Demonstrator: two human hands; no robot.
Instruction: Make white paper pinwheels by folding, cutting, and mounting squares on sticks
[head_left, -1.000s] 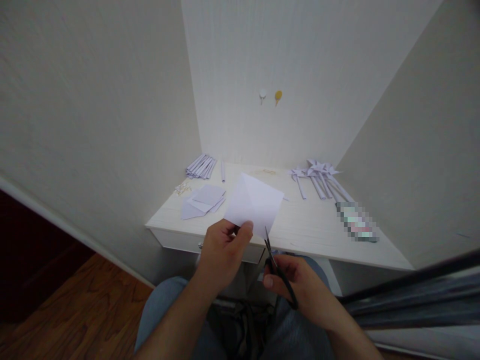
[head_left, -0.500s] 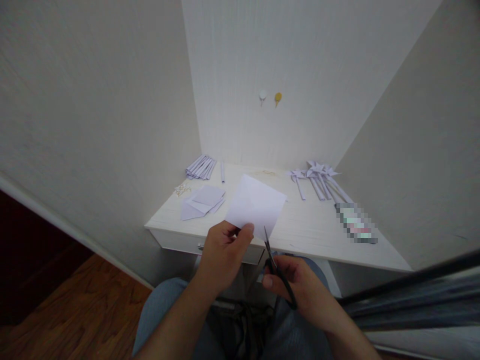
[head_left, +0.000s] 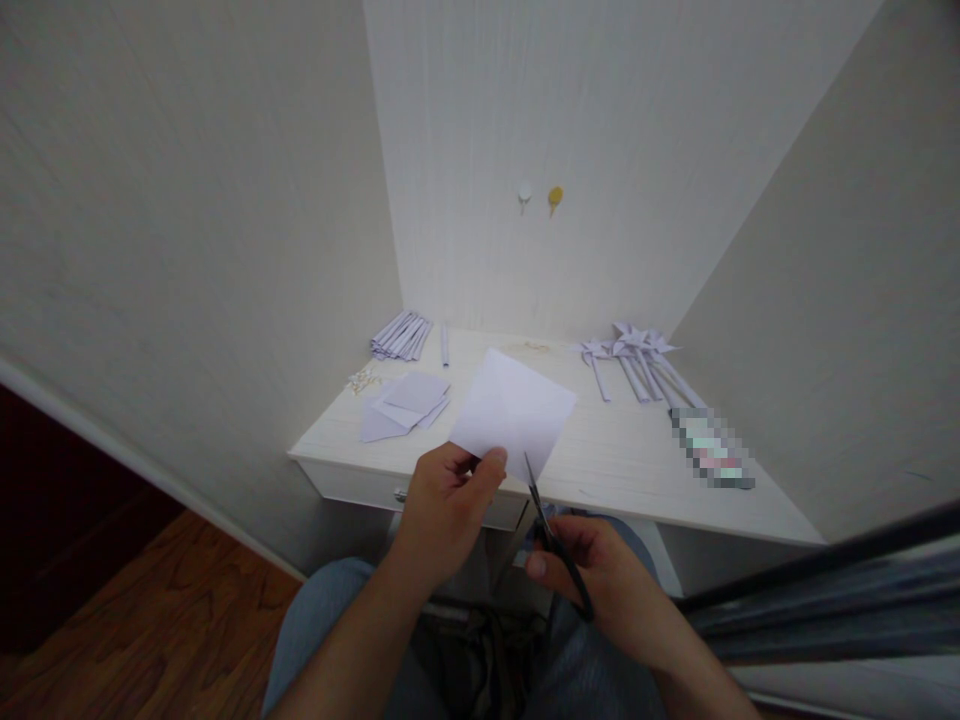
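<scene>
My left hand [head_left: 442, 510] pinches the lower corner of a white square sheet of paper [head_left: 514, 412], held up like a diamond over the front edge of the white desk [head_left: 600, 455]. My right hand [head_left: 600, 575] grips black scissors [head_left: 551, 535]. Their blades point up and meet the paper's lower right edge, just right of my left thumb.
On the desk lie a pile of cut paper squares [head_left: 405, 402], a bundle of rolled paper sticks [head_left: 403, 335], several paper pinwheels [head_left: 637, 360] and a blurred package [head_left: 709, 447]. Two pins [head_left: 540, 195] stick in the back wall. Walls close in on both sides.
The paper has tilted slightly and the scissor tip has crept a little up and left along its lower edge. Both hands stay almost in place.
</scene>
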